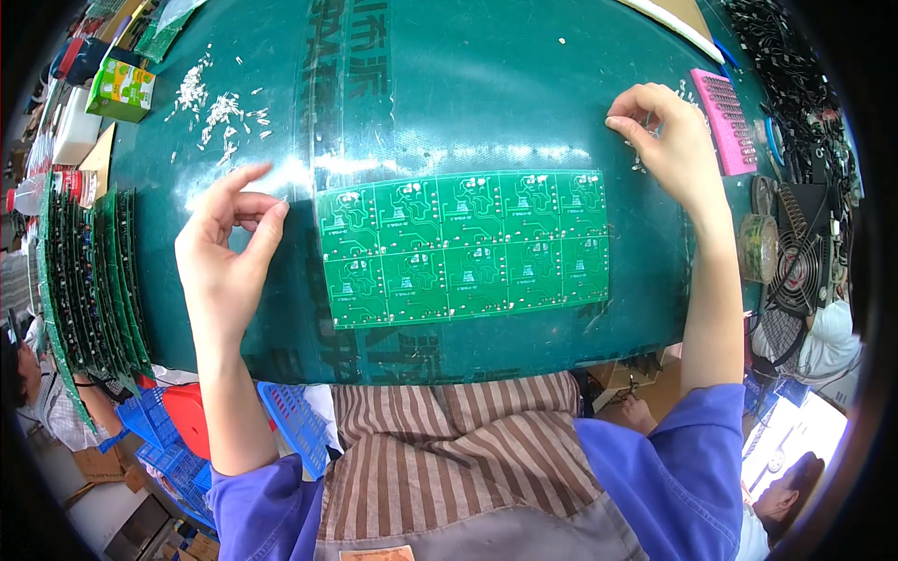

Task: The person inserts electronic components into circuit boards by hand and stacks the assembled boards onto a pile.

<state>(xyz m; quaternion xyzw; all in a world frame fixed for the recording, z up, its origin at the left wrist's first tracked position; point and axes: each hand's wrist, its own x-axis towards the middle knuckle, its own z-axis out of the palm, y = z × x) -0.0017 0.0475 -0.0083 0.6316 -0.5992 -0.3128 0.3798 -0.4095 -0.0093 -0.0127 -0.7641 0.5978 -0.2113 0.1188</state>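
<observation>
Just right of the loosely curled left grip (pixel 224 248), and nearer the body than the narrowed right grip (pixel 675 145), lies a flat green circuit panel (pixel 465 248): ten white-marked sections, two rows. I cannot tell whether either grip holds anything.

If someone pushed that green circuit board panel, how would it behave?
The green circuit board panel probably slides rather than tips, lying flat on the shiny tabletop. It looks light, being thin, and might snap along the lines dividing it.
</observation>
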